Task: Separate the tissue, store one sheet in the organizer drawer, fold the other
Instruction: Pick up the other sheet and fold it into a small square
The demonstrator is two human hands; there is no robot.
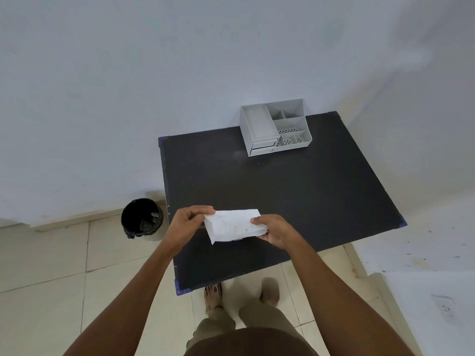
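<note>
A white folded tissue (232, 224) hangs just above the near left part of the black table (295, 191). My left hand (189, 223) pinches its left edge at the top corner. My right hand (273, 231) grips its right end, thumb on top and fingers underneath. The grey plastic organizer (273, 127) stands at the table's far edge against the wall. It has open compartments on top and two small drawers (262, 147) on its front left, both shut.
A black-lined waste bin (142, 217) stands on the tiled floor left of the table. White walls close in behind and to the right. My feet and legs (241, 304) stand at the table's near edge.
</note>
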